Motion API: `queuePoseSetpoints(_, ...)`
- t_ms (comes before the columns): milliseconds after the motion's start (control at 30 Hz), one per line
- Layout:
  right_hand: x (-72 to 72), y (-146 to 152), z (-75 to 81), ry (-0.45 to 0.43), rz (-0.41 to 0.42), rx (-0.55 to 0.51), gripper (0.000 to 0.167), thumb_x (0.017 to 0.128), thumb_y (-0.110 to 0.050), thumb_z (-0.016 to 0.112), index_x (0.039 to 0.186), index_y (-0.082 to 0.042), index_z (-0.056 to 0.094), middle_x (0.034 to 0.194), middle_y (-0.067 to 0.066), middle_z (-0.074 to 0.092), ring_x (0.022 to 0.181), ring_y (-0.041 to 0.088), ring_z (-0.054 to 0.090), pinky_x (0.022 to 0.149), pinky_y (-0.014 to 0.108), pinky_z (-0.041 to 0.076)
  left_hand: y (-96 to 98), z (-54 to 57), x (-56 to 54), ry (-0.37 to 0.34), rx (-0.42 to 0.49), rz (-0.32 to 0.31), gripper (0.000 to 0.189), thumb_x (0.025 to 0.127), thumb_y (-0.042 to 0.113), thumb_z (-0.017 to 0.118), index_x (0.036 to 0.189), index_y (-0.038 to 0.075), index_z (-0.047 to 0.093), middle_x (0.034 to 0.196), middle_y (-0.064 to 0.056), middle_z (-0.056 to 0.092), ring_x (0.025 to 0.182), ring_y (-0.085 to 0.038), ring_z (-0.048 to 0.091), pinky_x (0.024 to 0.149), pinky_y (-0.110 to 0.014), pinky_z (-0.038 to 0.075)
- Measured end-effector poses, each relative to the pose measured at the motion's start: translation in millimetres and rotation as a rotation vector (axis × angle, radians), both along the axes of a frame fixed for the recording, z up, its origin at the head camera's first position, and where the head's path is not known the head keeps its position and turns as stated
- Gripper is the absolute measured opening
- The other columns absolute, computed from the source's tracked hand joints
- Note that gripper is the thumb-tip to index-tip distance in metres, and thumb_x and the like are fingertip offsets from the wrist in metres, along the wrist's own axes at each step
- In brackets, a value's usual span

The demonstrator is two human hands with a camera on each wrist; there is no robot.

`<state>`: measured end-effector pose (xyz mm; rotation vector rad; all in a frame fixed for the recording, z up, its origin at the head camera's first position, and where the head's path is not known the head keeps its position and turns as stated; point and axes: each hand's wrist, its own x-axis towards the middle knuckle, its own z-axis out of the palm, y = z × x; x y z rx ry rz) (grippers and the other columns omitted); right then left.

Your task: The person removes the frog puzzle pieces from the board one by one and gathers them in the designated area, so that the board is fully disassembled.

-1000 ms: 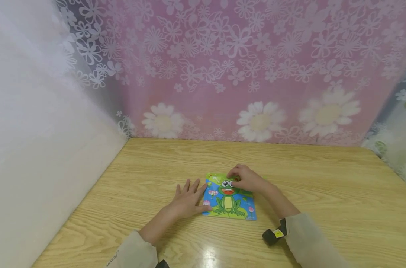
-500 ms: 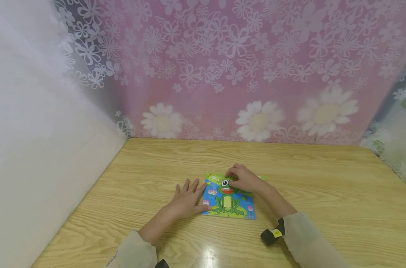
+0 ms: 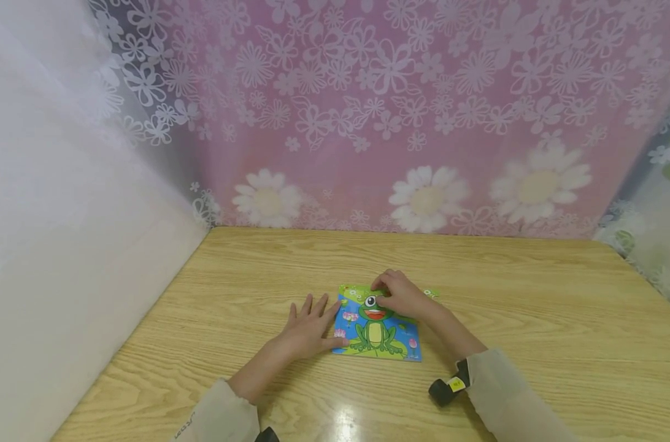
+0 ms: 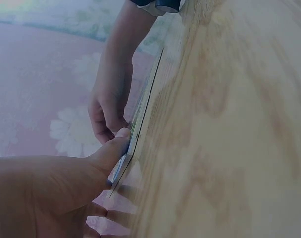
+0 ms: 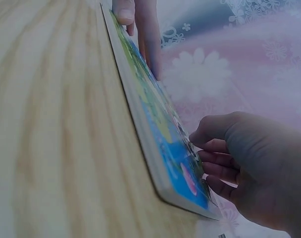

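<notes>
Frog board: a bright picture board (image 3: pixel 375 348) lying flat near the middle of the wooden surface (image 3: pixel 257 270), well apart from its far, left and right edges.
Direction: the frog's head points to the surface's far edge, its feet to the person; the board's longer side appears to run left to right.
Left hand: fingers spread and straight (image 3: pixel 307 336), thumb on the board's near-left corner, forefinger at its left edge; it grips nothing.
Right hand: bent over the board's far-right part (image 3: pixel 405 298), thumb and fingers close together; whether they pinch anything is hidden.
Green patch: white-flowered (image 3: pixel 431 293), past the right wrist; its join is hidden.
Room: wood shows beyond the board and to both sides.
Far edge: meets pink flowered cloth (image 3: pixel 335 153).
</notes>
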<state>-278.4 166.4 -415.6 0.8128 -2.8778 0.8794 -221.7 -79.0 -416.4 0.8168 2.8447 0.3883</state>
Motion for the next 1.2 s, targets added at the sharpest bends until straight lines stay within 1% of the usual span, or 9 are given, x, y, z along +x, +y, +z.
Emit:
queuePoseSetpoints(100,-1.8,2,0.5,-0.027,0.020,-0.023,0.019,0.083,-0.011,0.064,0.100,-0.003,0.061,0.096,0.004,0.053,0.088,0.022,0.044,0.077,0.037,0.041,0.4,0.6,0.5,-0.002,0.007,0.000,0.081,0.085,0.061,0.047,0.147,0.013,0.025,0.149,-0.019,0.015,0.132,-0.045,0.006,0.097,-0.066,0.007)
queuePoseSetpoints(167,-3.0,6,1.0,-0.055,0.050,-0.041,0.021,0.085,-0.011,0.064,0.103,-0.003,0.060,0.098,0.004,0.053,0.088,0.021,0.045,0.077,0.036,0.042,0.6,0.9,0.8,-0.006,0.013,0.002,0.081,0.085,0.061,0.048,0.147,0.014,0.024,0.149,-0.018,0.014,0.132,-0.045,0.005,0.097,-0.066,0.006)
queuePoseSetpoints(333,-4.1,14,3.7,-0.136,0.122,-0.071,0.032,0.084,-0.010,0.065,0.114,-0.001,0.058,0.106,0.007,0.051,0.095,0.024,0.047,0.081,0.038,0.043,1.2,0.5,0.5,-0.006,0.008,0.007,0.081,0.085,0.061,0.047,0.147,0.014,0.024,0.149,-0.018,0.014,0.133,-0.044,0.005,0.098,-0.066,0.006)
queuePoseSetpoints(400,-3.8,16,4.8,-0.156,0.132,-0.072,0.037,0.082,-0.010,0.067,0.117,-0.002,0.058,0.107,0.006,0.050,0.098,0.025,0.046,0.082,0.039,0.043,1.4,0.2,0.0,-0.004,0.004,0.007,0.081,0.085,0.062,0.047,0.147,0.014,0.025,0.149,-0.017,0.014,0.133,-0.045,0.005,0.098,-0.066,0.006)
queuePoseSetpoints(567,-3.1,18,5.7,-0.167,0.144,-0.065,0.041,0.081,-0.012,0.069,0.119,-0.003,0.058,0.108,0.005,0.049,0.100,0.025,0.045,0.081,0.039,0.043,1.8,-0.1,-0.8,-0.004,0.000,0.008,0.080,0.085,0.061,0.047,0.147,0.015,0.024,0.150,-0.017,0.014,0.133,-0.044,0.005,0.098,-0.065,0.006)
queuePoseSetpoints(833,-2.1,19,7.1,-0.192,0.170,-0.091,0.042,0.081,-0.010,0.068,0.121,0.000,0.057,0.110,0.008,0.048,0.099,0.026,0.045,0.081,0.040,0.045,1.8,1.3,0.5,-0.008,0.007,0.006,0.080,0.085,0.061,0.047,0.147,0.014,0.024,0.149,-0.018,0.014,0.133,-0.045,0.005,0.098,-0.066,0.006)
queuePoseSetpoints(1067,-4.2,19,4.9,-0.180,0.193,-0.083,0.042,0.081,-0.011,0.068,0.121,-0.001,0.058,0.112,0.009,0.047,0.099,0.025,0.044,0.082,0.038,0.045,1.8,1.0,0.8,-0.010,0.008,0.007,0.080,0.085,0.061,0.048,0.147,0.014,0.024,0.149,-0.018,0.014,0.133,-0.045,0.005,0.098,-0.066,0.005)
queuePoseSetpoints(1200,-4.6,18,3.9,-0.172,0.184,-0.073,0.042,0.081,-0.013,0.068,0.121,-0.002,0.058,0.111,0.008,0.048,0.095,0.023,0.044,0.078,0.037,0.044,0.8,0.2,1.2,-0.018,0.011,0.013,0.081,0.085,0.061,0.047,0.147,0.015,0.024,0.150,-0.018,0.013,0.133,-0.045,0.004,0.098,-0.065,0.004)
